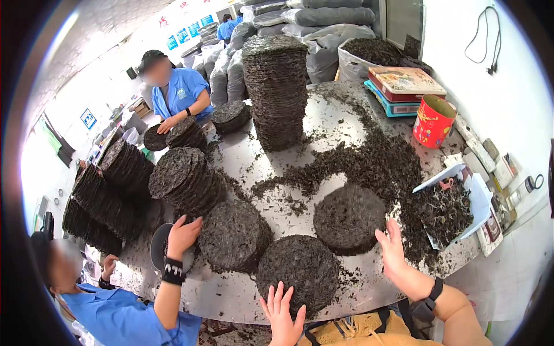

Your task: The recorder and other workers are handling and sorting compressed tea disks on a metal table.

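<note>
My left hand (283, 313) has its fingers spread at the near edge of a round stack of dark dried seaweed sheets (298, 272); the fingertips overlap its top. Just right of a second round seaweed stack (349, 218), my right hand (393, 248) is held up with thumb and fingers apart. Whether it touches that stack's side, I cannot tell. A third stack (233, 233) stands to the left, close against the nearest one. Neither hand grips anything. A black band with a dark device (426, 305) is on my right wrist.
Loose seaweed bits (363, 162) cover much of the metal table (242, 298). A tall seaweed stack (277, 95) rises at the back. On the right are a blue scrap bin (478, 203), a red can (433, 123) and stacked tins (404, 84). A co-worker's hand (184, 235) reaches in from the left.
</note>
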The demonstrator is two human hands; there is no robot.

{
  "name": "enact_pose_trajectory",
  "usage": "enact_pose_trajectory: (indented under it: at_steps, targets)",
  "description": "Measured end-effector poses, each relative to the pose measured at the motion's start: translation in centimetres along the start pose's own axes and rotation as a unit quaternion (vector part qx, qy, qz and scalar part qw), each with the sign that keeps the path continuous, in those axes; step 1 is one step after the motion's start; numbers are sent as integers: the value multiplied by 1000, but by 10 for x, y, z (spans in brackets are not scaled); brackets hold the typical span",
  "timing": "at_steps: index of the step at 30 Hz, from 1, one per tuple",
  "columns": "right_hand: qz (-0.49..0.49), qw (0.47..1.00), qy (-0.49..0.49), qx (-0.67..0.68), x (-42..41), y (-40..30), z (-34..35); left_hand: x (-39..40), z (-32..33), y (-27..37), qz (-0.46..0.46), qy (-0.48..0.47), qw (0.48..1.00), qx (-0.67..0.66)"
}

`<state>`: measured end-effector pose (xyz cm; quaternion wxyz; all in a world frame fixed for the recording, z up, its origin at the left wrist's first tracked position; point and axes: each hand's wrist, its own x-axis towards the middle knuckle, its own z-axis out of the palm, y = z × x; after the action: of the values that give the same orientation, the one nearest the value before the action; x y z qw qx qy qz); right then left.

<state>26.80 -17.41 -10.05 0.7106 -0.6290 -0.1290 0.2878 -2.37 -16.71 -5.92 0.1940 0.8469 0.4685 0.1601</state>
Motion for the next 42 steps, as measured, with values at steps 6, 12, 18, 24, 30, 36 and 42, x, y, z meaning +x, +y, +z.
enact_pose_trajectory:
  at_steps: [6,12,18,24,30,36,42]
  targets:
    - [-270,852,-337,-296,-44,-39,-4,-3,3,0,-6,35,997,-66]
    - [-491,569,-527,-397,-64,-33,24,-9,6,-8,14,69,995,-75]
    - [-453,573,-559,-391,-57,-34,26,-23,19,-15,-83,136,943,-293]
    - [-93,955,-252,-130,-52,-47,26,-23,22,-19,-135,147,941,-274]
    - [83,994,18,67,5,-22,-8,-17,19,-11,-141,111,955,-236]
    - [-115,928,-288,-206,-38,-33,-16,-26,24,-24,-112,116,968,-191]
    - [-497,581,-519,-382,-73,-44,30,-22,25,-23,-127,173,929,-300]
